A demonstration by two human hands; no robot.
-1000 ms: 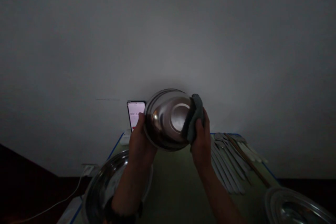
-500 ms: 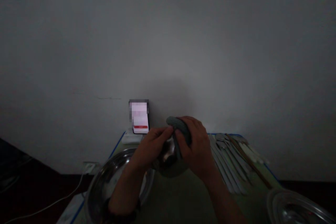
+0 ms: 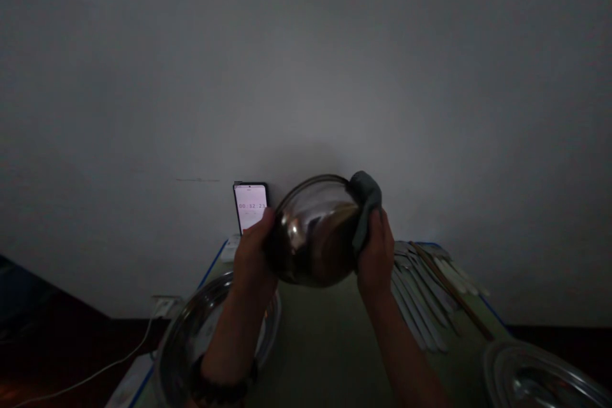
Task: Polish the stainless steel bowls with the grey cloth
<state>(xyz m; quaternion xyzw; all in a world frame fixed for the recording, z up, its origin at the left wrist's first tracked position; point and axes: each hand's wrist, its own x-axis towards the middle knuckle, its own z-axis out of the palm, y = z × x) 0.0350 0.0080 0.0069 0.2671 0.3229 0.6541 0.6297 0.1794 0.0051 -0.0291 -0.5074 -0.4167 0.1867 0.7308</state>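
Observation:
I hold a shiny steel bowl [image 3: 313,233] up in front of me, its rounded underside turned toward the camera. My left hand [image 3: 253,255] grips its left rim. My right hand [image 3: 375,255] presses a grey cloth [image 3: 366,207] against the bowl's right rim, fingers wrapped round cloth and rim. The scene is dim.
A large steel basin [image 3: 191,338] sits on the table at the lower left, under my left forearm. Several pieces of cutlery [image 3: 421,293] lie in a row at the right. Another steel bowl [image 3: 530,376] is at the lower right. A lit phone [image 3: 251,207] leans against the wall.
Half a second ago the bowl was low over the table with both hands on top of it. Now it is lifted again and tilted, underside toward me, the cloth at its right rim.

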